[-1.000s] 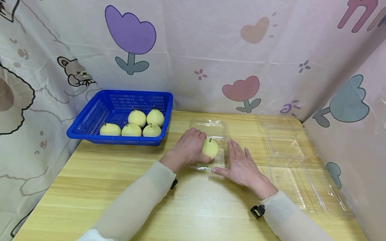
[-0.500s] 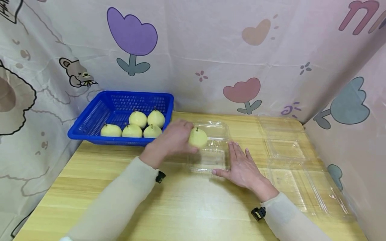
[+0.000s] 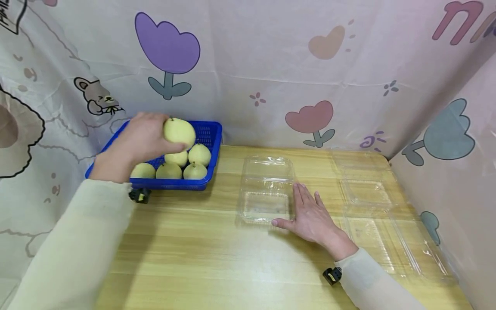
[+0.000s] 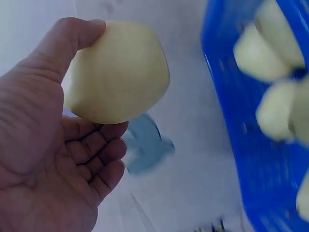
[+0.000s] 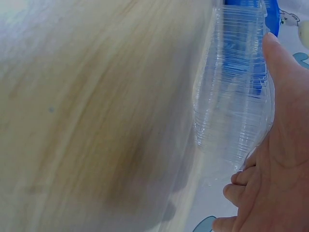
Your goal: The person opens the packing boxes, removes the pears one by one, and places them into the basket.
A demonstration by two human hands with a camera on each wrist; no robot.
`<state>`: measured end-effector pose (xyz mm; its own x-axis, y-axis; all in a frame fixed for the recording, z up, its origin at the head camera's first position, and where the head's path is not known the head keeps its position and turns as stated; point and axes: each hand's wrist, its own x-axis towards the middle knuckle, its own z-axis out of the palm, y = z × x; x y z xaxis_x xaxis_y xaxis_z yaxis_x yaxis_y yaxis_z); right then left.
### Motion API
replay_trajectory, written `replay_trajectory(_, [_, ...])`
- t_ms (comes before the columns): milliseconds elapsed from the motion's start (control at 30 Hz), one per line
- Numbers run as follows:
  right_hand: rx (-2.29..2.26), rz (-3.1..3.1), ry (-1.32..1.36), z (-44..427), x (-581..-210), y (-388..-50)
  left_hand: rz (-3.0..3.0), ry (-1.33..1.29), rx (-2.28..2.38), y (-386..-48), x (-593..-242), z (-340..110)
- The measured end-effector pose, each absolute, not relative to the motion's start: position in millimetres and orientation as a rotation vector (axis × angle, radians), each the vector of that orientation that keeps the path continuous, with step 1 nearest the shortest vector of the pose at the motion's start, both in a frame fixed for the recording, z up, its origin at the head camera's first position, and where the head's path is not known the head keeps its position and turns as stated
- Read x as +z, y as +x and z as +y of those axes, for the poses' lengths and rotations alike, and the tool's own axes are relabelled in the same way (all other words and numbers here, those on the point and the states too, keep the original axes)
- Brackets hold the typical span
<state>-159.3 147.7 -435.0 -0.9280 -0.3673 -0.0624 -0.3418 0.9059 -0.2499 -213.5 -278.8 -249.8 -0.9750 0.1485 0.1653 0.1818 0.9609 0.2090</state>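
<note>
My left hand [image 3: 141, 140] grips a pale yellow pear [image 3: 180, 132] and holds it above the blue plastic basket [image 3: 186, 187]. In the left wrist view, thumb and fingers curl around that pear [image 4: 120, 72], clear of the basket wall [image 4: 224, 111]. Several more pears [image 3: 195, 170] lie in the basket. My right hand [image 3: 311, 215] rests with straight fingers against the right side of an open clear plastic clamshell box [image 3: 266, 204]. From the right wrist view, the thumb touches the edge of the clear box [image 5: 231, 87]. No pear is in this box.
At the right of the wooden table [image 3: 217, 267] lie more open clear plastic boxes [image 3: 370, 232]. A printed curtain [image 3: 248, 51] hangs behind the table and along both sides. The basket stands at the back left, near the curtain.
My left hand has lifted the pear out of the middle clear box and carried it left to above the basket. The right hand has stayed beside the box.
</note>
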Motion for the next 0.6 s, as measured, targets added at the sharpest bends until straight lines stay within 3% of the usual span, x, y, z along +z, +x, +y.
replay_trajectory(267, [-0.356, 2.963, -0.548, 148, -436, -160, -2.986, -0.012, -0.325, -228, -266, -343])
replay_trajectory(600, [-0.375, 2.961, -0.537, 147, -435, -159, -3.032, 0.211, -0.186, -248, -310, -375])
